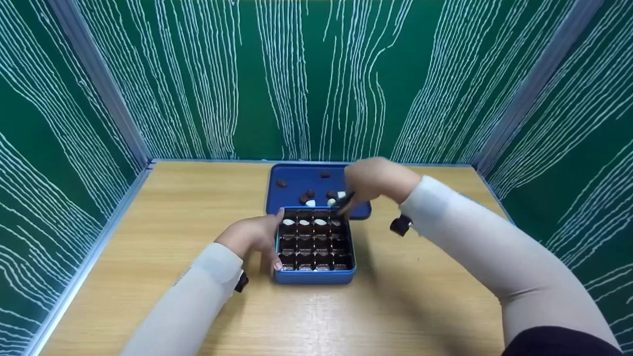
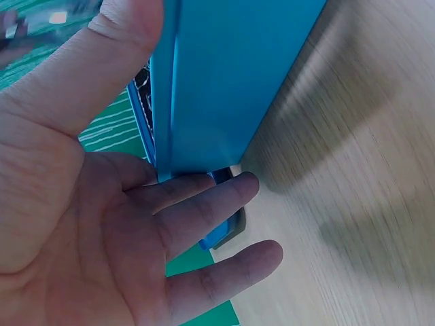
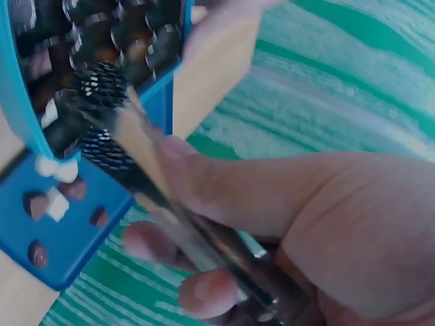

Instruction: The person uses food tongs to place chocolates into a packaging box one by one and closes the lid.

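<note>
A blue box [image 1: 314, 278] with a dark, divided insert [image 1: 313, 244] stands on the table. White-topped chocolates [image 1: 320, 222] lie in its second row from the back. My left hand [image 1: 254, 236] rests along the box's left side, thumb near the front corner and straight fingers [image 2: 204, 214] toward the back one. In my right hand [image 1: 378, 179] I grip metal tongs [image 3: 204, 238], their textured tips over the box's back right compartments. Blur hides whether the tips hold anything.
Behind the box lies a blue tray [image 1: 296, 170], partly covered by my right hand. Loose brown chocolates [image 1: 281, 183] and white ones [image 1: 310, 203] are scattered on it. Green walls with white lines [image 1: 316, 79] bound the wooden table [image 1: 198, 198] at the back and sides.
</note>
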Demonstrator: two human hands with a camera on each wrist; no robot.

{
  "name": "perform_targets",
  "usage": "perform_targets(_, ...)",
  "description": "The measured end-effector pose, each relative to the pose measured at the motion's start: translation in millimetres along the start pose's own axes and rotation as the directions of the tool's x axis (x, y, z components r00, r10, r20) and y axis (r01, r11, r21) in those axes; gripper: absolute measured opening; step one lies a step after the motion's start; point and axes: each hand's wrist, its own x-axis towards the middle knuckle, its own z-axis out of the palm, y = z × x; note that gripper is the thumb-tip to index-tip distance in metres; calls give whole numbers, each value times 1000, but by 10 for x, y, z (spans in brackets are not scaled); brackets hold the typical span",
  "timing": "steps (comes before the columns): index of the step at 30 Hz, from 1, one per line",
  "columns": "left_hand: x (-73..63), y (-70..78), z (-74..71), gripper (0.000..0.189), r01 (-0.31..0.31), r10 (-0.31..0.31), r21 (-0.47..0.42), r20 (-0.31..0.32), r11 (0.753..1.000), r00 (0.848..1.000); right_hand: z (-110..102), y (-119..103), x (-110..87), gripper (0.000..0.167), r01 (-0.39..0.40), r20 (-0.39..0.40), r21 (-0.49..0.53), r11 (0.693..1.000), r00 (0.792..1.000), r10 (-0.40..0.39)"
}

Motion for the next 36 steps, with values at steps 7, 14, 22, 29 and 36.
perform_targets(7,-22,34,-6,161,8,-8,47,3,999,1000,228,363,404,22,-139,-207,283,949,957,201)
perform_targets(14,14,29,20,162,-15,16,82,-12,997,1000,617,508,969,34,-223,-199,477,850,915,351)
perform_targets(22,26,5,4,162,14,-13,60,-16,998,1000,803,462,1344,32,-210,-206,586,783,896,394)
perform_targets(29,25,3,-8,161,6,-5,55,-18,998,1000,831,459,1397,29,-192,-230,545,816,902,366)
perform_targets(36,15,16,9,161,9,-8,67,-13,998,1000,817,515,1225,20,-179,-232,523,833,911,341)
